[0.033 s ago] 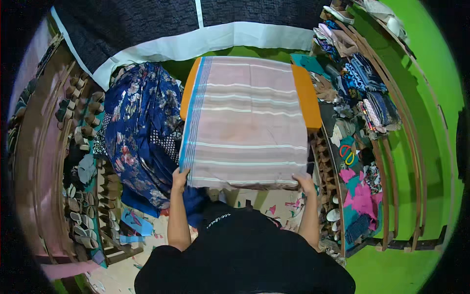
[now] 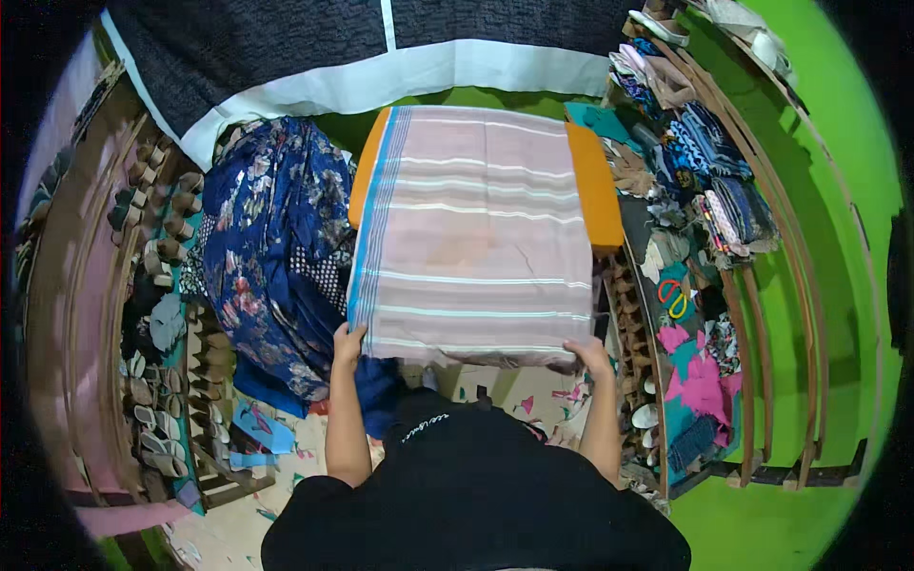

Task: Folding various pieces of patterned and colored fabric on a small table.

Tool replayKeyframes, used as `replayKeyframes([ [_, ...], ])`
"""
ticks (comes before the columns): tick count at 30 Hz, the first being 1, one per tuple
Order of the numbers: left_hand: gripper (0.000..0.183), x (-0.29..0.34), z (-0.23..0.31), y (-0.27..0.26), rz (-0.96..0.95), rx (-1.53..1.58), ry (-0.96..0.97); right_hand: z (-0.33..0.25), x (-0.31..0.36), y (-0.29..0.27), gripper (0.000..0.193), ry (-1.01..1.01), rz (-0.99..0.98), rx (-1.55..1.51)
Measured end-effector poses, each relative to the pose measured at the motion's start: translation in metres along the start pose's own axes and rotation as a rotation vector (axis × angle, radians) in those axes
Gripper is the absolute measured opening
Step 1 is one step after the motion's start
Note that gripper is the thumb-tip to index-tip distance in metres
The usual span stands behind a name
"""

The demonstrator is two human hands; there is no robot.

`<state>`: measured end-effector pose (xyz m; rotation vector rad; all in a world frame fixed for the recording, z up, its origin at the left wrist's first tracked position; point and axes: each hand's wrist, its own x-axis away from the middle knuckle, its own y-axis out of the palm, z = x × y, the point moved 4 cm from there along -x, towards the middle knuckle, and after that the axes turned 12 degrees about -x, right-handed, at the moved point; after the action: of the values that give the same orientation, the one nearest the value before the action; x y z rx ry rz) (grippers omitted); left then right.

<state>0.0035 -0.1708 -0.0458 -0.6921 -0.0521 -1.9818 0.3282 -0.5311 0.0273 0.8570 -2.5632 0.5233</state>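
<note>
A pale pinkish-brown striped cloth [image 2: 476,228] with a blue band along its left side lies spread over an orange surface [image 2: 595,181], which shows on both sides. My left hand [image 2: 349,343] pinches its near left corner by the blue band. At the near right corner my right hand [image 2: 587,354] is closed on the same cloth. The near edge hangs between my hands, off the orange surface, with a few creases toward the right. What supports the orange surface is hidden.
A heap of dark blue floral fabric [image 2: 262,247] bulges on the left. Shoe racks [image 2: 195,457] stand at both sides. On the right are folded clothes [image 2: 719,219], red-and-yellow-handled scissors [image 2: 675,300] and pink fabric scraps [image 2: 703,383]. A dark curtain [image 2: 514,24] hangs behind.
The near edge of the cloth and my right hand have shifted slightly left. Both hands keep their hold on the cloth.
</note>
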Motion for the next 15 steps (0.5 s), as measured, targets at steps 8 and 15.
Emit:
replayKeyframes([
  [8,0.026,0.060,-0.010,0.004,0.246,-0.254,0.155,0.046,0.028,-0.050,0.048,-0.035,0.140,0.072],
  [15,0.024,0.109,0.002,0.011,0.346,-0.080,0.338,0.109,0.033,-0.099,0.031,-0.081,-0.057,-0.092],
])
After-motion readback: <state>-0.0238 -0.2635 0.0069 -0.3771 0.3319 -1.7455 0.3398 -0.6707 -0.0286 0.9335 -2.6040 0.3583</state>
